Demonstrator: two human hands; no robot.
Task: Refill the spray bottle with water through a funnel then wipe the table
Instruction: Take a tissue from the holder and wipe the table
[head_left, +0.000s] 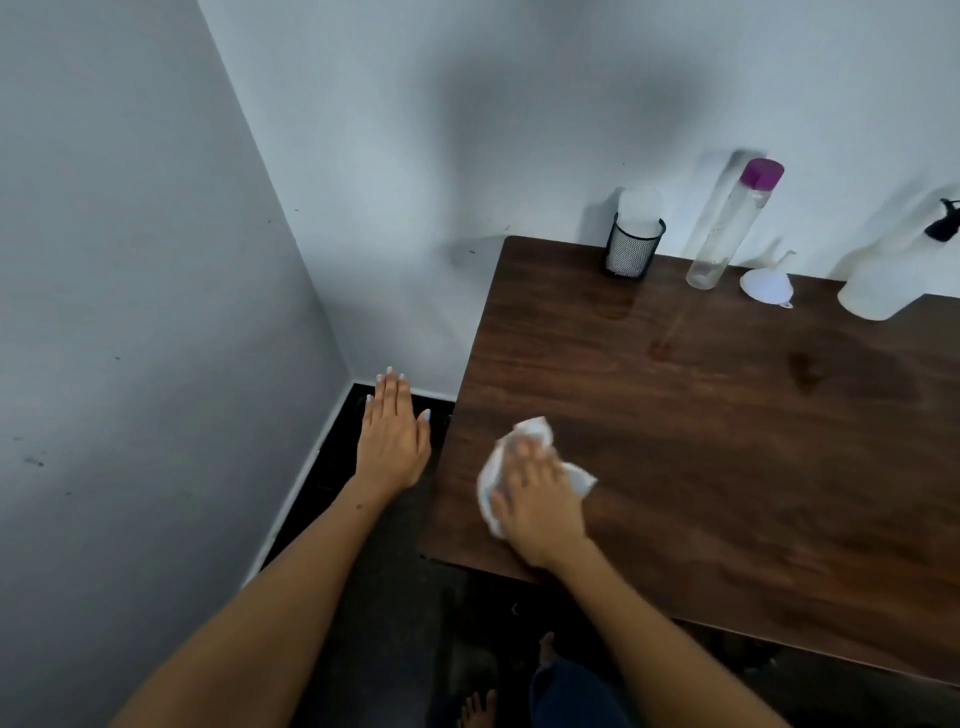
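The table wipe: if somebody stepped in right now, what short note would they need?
Right hand: presses a white cloth flat on the table, near its left edge.
Left hand: open, off the table, holds nothing.
At the back by the wall: spray bottle, funnel upside down, nearly empty water bottle, mesh cup.
Done: refill seems finished.
Left: wipe the damp marks mid-table and the rest.

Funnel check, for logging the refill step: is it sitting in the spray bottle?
No, the funnel lies on the table, beside the spray bottle.
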